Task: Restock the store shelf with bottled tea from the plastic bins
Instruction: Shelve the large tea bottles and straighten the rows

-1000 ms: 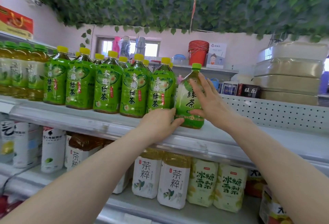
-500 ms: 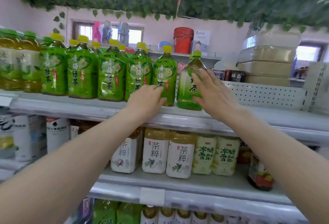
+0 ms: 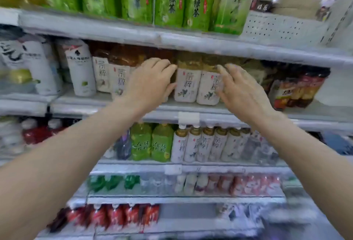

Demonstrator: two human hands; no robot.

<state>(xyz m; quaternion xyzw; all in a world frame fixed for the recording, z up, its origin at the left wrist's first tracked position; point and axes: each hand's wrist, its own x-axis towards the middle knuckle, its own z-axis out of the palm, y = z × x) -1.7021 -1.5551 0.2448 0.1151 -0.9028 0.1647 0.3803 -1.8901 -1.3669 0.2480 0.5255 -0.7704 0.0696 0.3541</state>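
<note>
**On the second shelf: both hands among the white-label tea**

At the second shelf [image 3: 191,109] from the top, two white-label tea bottles [image 3: 188,85] stand side by side at the front edge, between the person's two hands. The left hand [image 3: 150,85] is just left of that pair, fingers loosely curved, thumb toward the nearer bottle's side; the picture is smeared, so whether it touches the bottle I cannot tell. It grips nothing that shows. The right hand [image 3: 240,91] is spread open, fingers straight, in front of the right bottle of the pair, again too blurred to judge contact.

Left of the pair stand more white-label bottles and taller white cartons [image 3: 81,68]. Right of it are dark bottles with red labels [image 3: 299,91].

Above the pair, the top shelf holds a row of green tea bottles [image 3: 168,1], ending by a perforated white panel [image 3: 277,28]. Below the pair, a lower shelf carries two green bottles [image 3: 150,142] and a row of small white ones [image 3: 206,144]. Lower shelves are blurred.
</note>
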